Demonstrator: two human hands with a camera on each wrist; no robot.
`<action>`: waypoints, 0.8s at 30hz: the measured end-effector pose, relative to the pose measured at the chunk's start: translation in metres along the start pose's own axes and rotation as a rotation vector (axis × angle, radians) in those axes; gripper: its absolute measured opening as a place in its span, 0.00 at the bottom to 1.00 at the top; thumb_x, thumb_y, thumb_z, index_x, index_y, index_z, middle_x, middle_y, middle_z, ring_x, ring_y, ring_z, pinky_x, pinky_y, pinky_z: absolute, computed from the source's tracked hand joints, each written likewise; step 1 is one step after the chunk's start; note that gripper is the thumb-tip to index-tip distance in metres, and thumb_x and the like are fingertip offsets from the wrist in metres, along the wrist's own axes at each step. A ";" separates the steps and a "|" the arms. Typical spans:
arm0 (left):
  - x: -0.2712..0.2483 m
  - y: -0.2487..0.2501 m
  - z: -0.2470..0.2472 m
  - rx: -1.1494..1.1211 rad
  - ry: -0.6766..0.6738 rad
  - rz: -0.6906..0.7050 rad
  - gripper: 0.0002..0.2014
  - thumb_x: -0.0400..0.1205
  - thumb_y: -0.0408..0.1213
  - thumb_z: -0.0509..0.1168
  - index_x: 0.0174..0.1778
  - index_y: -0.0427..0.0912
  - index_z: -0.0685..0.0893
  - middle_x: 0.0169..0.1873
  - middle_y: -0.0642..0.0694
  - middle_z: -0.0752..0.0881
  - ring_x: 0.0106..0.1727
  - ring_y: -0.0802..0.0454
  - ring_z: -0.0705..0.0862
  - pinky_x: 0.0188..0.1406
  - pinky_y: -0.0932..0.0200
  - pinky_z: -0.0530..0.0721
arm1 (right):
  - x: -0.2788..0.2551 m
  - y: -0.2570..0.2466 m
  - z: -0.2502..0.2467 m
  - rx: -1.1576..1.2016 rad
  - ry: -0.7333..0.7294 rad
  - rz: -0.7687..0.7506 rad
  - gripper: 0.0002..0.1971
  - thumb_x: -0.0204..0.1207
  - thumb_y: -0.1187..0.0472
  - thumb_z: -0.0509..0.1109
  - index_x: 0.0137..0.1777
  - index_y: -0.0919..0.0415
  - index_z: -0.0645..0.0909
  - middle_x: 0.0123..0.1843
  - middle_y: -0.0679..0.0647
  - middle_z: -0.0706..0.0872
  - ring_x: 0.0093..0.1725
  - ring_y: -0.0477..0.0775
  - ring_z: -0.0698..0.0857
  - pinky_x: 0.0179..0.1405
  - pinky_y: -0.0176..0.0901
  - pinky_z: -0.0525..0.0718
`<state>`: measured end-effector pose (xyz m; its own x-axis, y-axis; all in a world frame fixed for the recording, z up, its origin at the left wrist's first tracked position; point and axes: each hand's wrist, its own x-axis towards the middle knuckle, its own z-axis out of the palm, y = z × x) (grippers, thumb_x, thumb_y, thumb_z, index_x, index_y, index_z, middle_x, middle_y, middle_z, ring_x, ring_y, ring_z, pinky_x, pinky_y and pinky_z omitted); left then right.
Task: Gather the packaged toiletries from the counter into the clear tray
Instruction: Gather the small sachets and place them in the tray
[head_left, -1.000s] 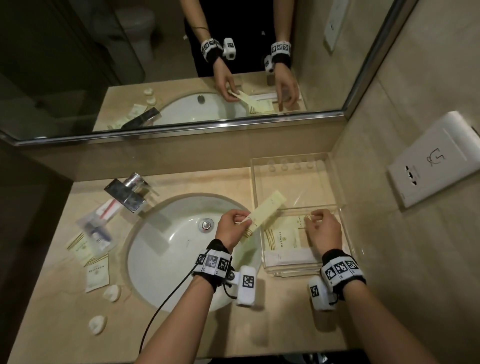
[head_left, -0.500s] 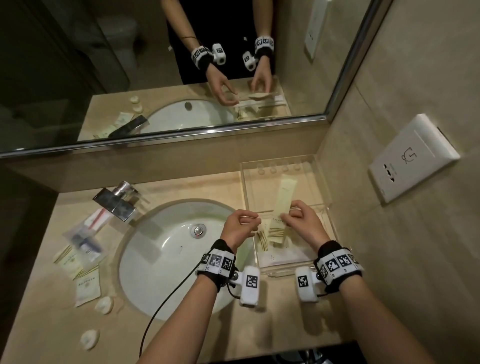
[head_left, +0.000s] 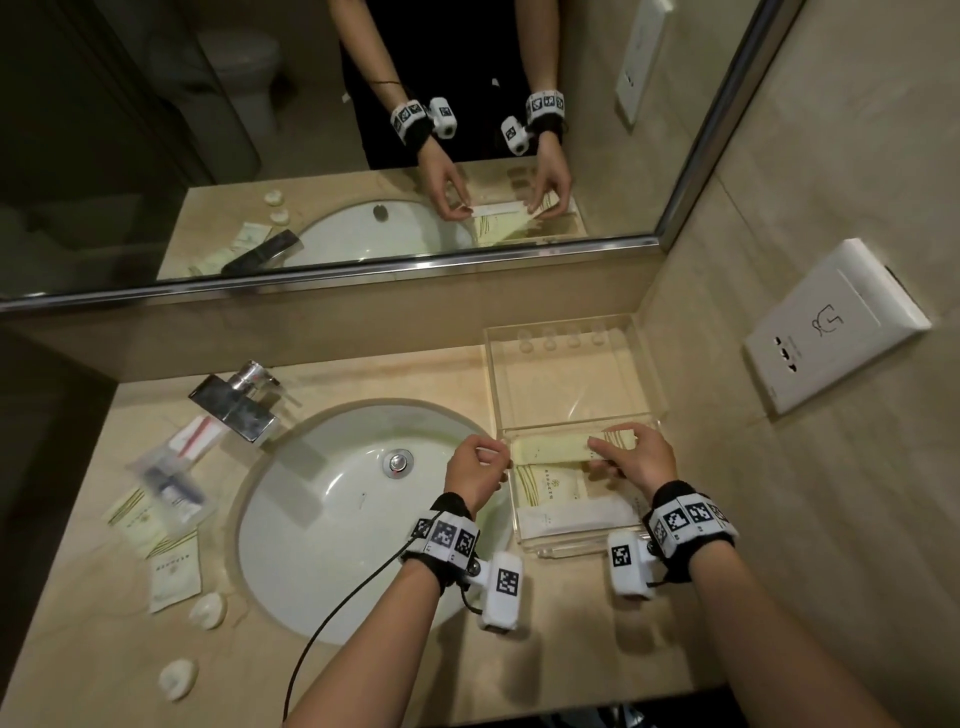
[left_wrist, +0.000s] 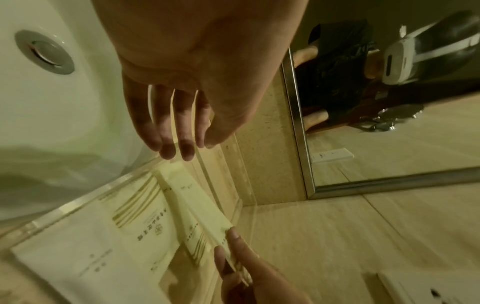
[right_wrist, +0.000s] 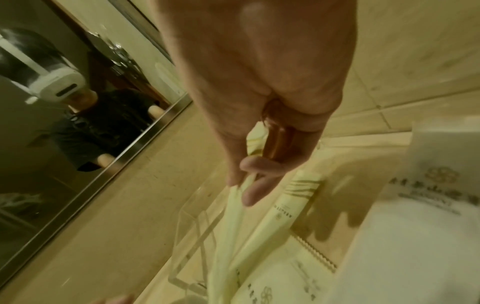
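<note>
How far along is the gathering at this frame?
Partway. Done: a large sachet and a white packet lie in the clear tray. In hand: the right hand holds a long yellow packet over the tray; the left hand is beside it. Left: sachets and bagged items left of the sink.

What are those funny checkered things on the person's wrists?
Each bare forearm wears a black wristband wrapped in white tags printed with black square codes. A small white camera block with its own code hangs off each band, the other one here. A thin black cable trails from the left band. No sleeves or gloves.
</note>
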<state>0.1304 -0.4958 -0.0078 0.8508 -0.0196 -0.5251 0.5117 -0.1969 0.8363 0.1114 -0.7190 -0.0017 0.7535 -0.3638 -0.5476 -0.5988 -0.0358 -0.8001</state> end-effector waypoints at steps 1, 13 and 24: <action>0.000 0.000 0.001 0.041 0.001 0.021 0.01 0.81 0.35 0.65 0.46 0.42 0.80 0.44 0.38 0.89 0.39 0.48 0.85 0.37 0.60 0.82 | 0.005 0.003 0.002 0.026 0.030 0.026 0.33 0.72 0.64 0.79 0.76 0.66 0.71 0.31 0.61 0.91 0.28 0.58 0.88 0.33 0.52 0.87; 0.006 -0.010 0.004 0.520 -0.050 0.187 0.13 0.84 0.32 0.58 0.57 0.45 0.87 0.66 0.46 0.83 0.69 0.48 0.80 0.70 0.56 0.75 | 0.024 0.011 0.011 -0.682 0.177 0.106 0.28 0.81 0.49 0.68 0.74 0.68 0.74 0.76 0.67 0.68 0.70 0.70 0.76 0.68 0.55 0.76; 0.019 -0.021 0.022 0.848 -0.264 0.252 0.21 0.85 0.31 0.54 0.73 0.45 0.78 0.77 0.48 0.73 0.77 0.45 0.72 0.77 0.50 0.69 | 0.023 0.023 0.006 -0.669 0.129 0.086 0.27 0.81 0.51 0.68 0.76 0.65 0.74 0.75 0.65 0.74 0.72 0.66 0.77 0.71 0.52 0.75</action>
<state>0.1332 -0.5142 -0.0386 0.8168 -0.3622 -0.4492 -0.0332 -0.8066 0.5901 0.1165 -0.7231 -0.0347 0.6825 -0.4974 -0.5355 -0.7249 -0.5542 -0.4092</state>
